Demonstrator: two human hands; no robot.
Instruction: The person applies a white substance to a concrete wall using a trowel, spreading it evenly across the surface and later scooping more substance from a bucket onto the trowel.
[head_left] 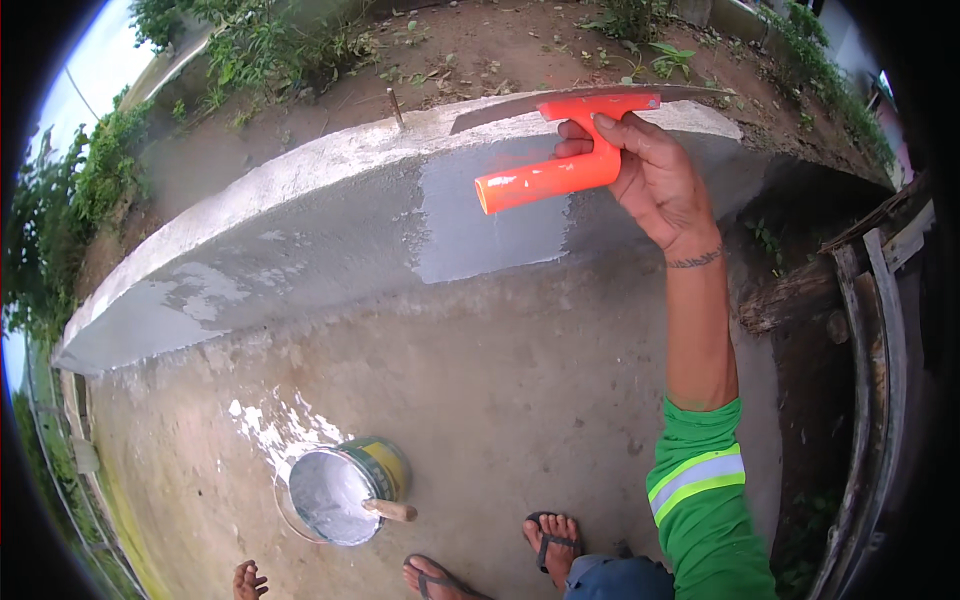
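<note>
My right hand (655,180) is wrapped round the orange handle of a plastering trowel (548,180). Its long thin blade lies along the top edge of a low curved wall (300,170); whether it presses on the wall I cannot tell. Below the handle, a smooth lighter grey patch (490,225) coats the wall's face. At the lower edge, left of my feet, my left hand (250,582) hangs with its fingers apart and nothing seen in it; most of it is cut off.
A metal bucket (385,465) of whitish paste stands near my sandalled feet, a wooden-handled tool (390,510) across its rim. White splashes (285,430) mark the concrete floor beside it. Bare soil and plants lie beyond the wall; weathered timber (870,330) stands at the right.
</note>
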